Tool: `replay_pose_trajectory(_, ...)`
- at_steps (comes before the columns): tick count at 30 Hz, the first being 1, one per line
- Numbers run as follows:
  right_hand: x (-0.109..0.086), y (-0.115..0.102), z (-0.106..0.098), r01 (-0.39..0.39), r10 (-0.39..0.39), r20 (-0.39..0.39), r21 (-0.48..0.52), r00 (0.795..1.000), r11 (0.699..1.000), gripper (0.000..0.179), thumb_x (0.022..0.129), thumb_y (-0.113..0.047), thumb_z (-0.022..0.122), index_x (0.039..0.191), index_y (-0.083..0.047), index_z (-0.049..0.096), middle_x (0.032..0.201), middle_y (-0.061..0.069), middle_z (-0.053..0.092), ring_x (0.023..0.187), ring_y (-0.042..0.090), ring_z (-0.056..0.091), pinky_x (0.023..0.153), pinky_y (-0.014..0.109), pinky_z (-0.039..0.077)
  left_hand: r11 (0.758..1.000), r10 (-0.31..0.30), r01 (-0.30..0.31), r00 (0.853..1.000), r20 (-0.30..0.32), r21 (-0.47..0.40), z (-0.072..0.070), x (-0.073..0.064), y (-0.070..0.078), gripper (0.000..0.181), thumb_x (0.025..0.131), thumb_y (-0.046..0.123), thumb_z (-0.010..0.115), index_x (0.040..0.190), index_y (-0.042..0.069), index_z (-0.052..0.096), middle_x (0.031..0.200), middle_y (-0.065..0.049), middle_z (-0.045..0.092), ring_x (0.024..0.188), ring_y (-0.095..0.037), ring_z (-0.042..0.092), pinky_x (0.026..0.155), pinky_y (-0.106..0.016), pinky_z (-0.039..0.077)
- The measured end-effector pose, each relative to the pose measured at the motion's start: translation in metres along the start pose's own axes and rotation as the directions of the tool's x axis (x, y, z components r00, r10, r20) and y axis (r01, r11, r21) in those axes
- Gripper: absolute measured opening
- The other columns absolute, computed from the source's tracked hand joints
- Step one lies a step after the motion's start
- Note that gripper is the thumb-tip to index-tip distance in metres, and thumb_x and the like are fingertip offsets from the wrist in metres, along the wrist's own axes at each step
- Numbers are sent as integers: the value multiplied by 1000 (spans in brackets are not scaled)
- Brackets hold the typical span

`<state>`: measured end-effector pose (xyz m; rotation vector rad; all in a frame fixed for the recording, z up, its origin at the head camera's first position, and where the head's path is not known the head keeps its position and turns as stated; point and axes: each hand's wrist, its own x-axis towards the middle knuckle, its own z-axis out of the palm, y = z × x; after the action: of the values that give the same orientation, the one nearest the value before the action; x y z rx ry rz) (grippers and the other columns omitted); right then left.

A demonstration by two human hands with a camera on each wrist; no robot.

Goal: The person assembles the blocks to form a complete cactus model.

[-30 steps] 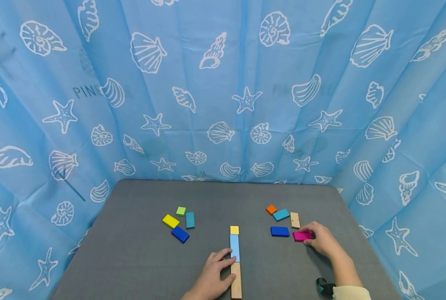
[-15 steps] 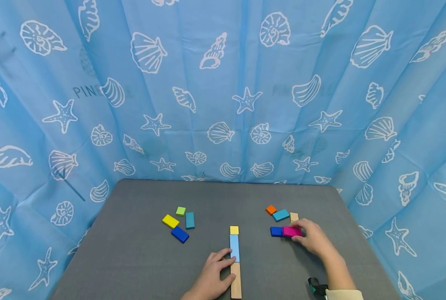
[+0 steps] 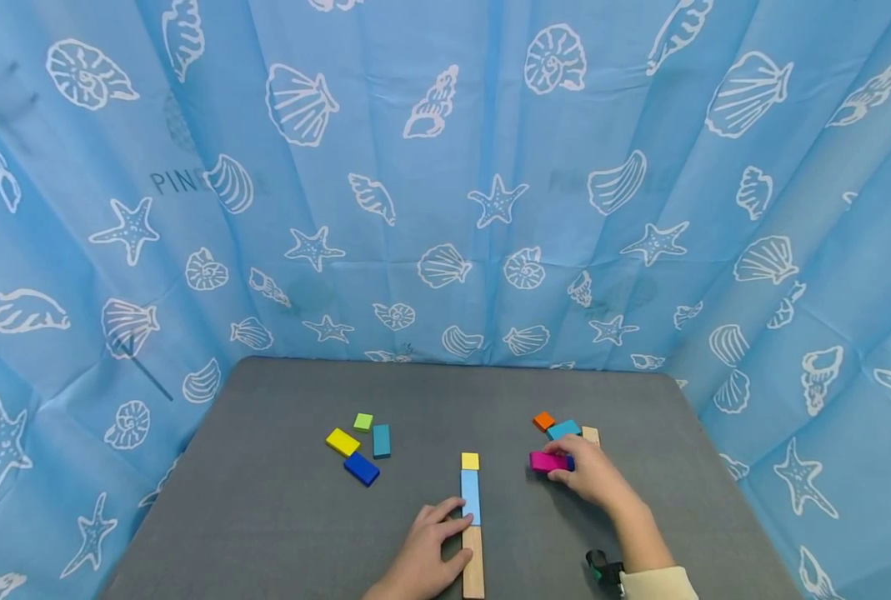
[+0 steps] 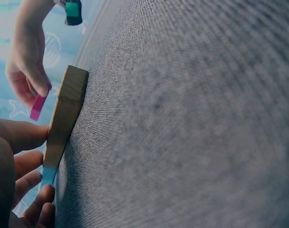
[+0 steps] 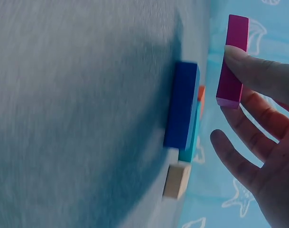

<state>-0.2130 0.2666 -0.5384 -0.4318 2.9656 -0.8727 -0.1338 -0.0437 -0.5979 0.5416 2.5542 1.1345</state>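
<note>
In the head view, my right hand (image 3: 592,473) pinches a magenta wooden block (image 3: 548,462) between thumb and fingers. The right wrist view shows that magenta block (image 5: 233,61) held off the table, with a dark blue block (image 5: 182,105) below it. My left hand (image 3: 428,546) rests against a straight row of blocks at the table's middle. Its fingertips touch the light blue block (image 3: 471,497), and its thumb touches the long natural-wood block (image 3: 473,560). A small yellow block (image 3: 470,461) forms the row's far end.
Left of the row lie a lime green block (image 3: 363,422), a yellow block (image 3: 342,442), a teal block (image 3: 381,442) and a blue block (image 3: 361,469). Behind my right hand are an orange block (image 3: 543,421), a turquoise block (image 3: 563,429) and a natural-wood block (image 3: 591,434). A shell-print curtain (image 3: 445,208) surrounds the grey table (image 3: 265,517).
My right hand has lifted the magenta block and carried it left, from beside the dark blue block to in front of it. My left hand has stayed at the row.
</note>
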Motion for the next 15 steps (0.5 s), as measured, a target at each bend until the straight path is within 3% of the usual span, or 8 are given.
replay_pose_trajectory(15,13,-21,24,28,-28,25,12,999,1000,27,81,-8,84,106,-12,73,106,-1,68,97,16,60,89,44,53,1000,-3,3,1000,-4,11,-1,0,3,44,92,39,71,135,26,67,147,6,52,112,-15,47,96,-45,47)
